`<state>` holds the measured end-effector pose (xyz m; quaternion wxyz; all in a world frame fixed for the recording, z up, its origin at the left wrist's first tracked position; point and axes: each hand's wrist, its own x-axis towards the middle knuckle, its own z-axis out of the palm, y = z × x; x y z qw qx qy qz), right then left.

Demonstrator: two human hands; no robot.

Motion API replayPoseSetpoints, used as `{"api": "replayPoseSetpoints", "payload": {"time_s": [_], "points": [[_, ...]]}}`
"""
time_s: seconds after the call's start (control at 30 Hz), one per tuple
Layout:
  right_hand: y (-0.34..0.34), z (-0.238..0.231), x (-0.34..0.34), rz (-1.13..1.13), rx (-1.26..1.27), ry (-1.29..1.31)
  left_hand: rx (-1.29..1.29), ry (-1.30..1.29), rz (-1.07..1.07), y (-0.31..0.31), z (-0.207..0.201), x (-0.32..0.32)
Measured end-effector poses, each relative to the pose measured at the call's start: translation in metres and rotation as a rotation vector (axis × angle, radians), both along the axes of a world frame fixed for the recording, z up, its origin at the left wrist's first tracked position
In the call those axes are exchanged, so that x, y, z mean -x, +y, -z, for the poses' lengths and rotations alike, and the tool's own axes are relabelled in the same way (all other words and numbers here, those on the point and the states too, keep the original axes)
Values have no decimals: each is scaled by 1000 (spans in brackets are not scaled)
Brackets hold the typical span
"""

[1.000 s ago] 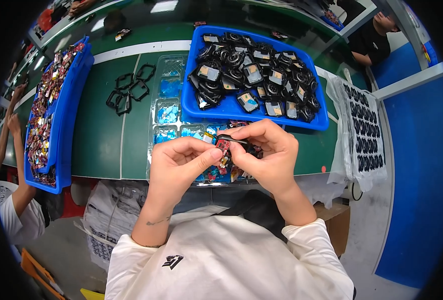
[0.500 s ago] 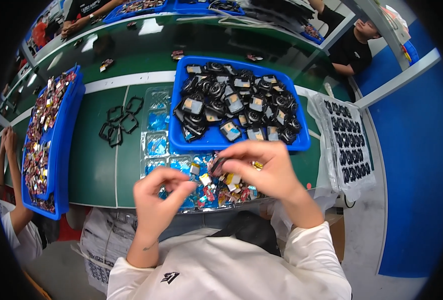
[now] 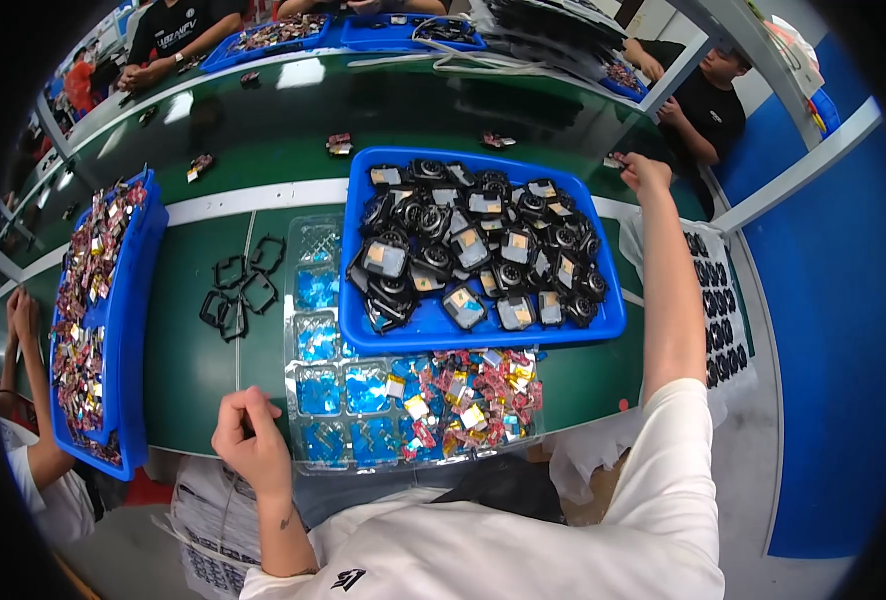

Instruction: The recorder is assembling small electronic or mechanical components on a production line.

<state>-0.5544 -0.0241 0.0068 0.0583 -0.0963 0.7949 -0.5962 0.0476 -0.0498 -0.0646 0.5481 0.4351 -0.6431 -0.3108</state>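
Note:
My right hand stretches far out over the green belt, past the right corner of the large blue bin. Pinched at its fingertips is a small reddish circuit board. My left hand hovers at the near edge of the bench, its fingers curled closed; anything inside them is hidden. Beside it lies a clear plastic tray with blue-filmed pockets. Small red circuit boards with silver and yellow parts are heaped on its right half. The bin holds black housings with round parts and grey pads.
Several black frames lie left of the tray. A long blue bin full of boards stands at far left. Boards sit spaced along the belt. At right are a sheet of black parts and a metal post. Co-workers sit around.
My right hand has swung from above the tray out to the far right over the belt, carrying the board. My left hand has drawn back leftward and closed. The view has shifted slightly.

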Motion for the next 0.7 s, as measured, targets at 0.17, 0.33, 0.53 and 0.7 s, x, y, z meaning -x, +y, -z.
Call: {"api": "replayPoseSetpoints", "payload": {"time_s": [0.17,0.33,0.53,0.7], "points": [[-8,41,58,346,-19,-91,-69,22,-64,4,-5,-1],[-21,45,34,333,-166,-88,-87,-58,-81,7,-2,-5],[8,26,46,165,-612,416,-44,-54,-17,2,-8,3],[28,-42,-133,-622,-165,403,-100,-1,-14,1,-7,5]]}}
